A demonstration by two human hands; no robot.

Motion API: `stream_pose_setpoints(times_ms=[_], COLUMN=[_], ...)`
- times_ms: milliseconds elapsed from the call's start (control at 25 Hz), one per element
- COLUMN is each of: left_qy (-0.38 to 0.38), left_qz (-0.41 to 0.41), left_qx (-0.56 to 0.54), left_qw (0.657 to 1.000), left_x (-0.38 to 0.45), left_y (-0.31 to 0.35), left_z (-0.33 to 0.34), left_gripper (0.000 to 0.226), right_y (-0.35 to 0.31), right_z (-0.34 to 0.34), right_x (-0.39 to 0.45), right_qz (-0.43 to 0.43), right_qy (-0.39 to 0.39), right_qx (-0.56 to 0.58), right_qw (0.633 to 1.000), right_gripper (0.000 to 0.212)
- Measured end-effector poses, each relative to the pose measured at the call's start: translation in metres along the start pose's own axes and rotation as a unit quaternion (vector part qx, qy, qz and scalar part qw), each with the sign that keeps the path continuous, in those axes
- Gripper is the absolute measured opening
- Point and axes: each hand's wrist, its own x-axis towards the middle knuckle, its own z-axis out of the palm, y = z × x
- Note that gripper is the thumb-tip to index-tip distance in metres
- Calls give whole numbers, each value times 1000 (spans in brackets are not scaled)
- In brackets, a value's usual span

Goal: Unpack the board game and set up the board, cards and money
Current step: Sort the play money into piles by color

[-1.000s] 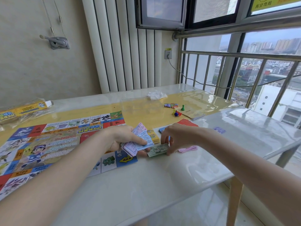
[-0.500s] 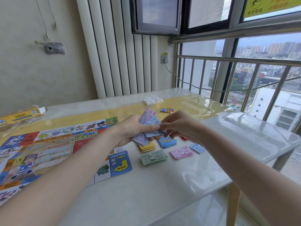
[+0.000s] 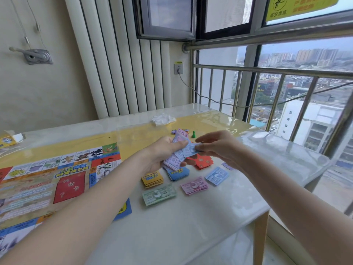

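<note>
a fanned wad of play money is gripped in the left hand above the table, while a blue note is pinched at its right edge by the right hand. sorted below are the green pile, pink pile, blue pile, and yellow, blue and red card stacks. the board is laid out to the left, a green pawn stands on the far side. two notes could be drawn together if they cling, mixing denominations; the loose fan could slip and be scattered over the sorted piles.
</note>
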Motion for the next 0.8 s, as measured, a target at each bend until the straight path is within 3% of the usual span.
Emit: stream_pose_setpoints(times_ms=[160, 400, 680, 800], left_qy=[-15, -4, 61, 83], left_qz=[14, 27, 11, 5], left_qx=[1, 33, 55, 46], left_qw=[1000, 999, 997, 995], left_x=[10, 13, 14, 13], left_y=[-11, -12, -11, -11], left_z=[16, 26, 29, 32], left_gripper=[17, 29, 43, 45], right_y=[8, 7, 6, 14], right_z=[-15, -15, -47, -59], right_x=[1, -1, -6, -12], right_qz=[5, 10, 62, 97], right_qy=[30, 7, 17, 9], right_qx=[-20, -97, -104, -132], right_qw=[999, 995, 993, 986], right_gripper=[22, 11, 20, 13])
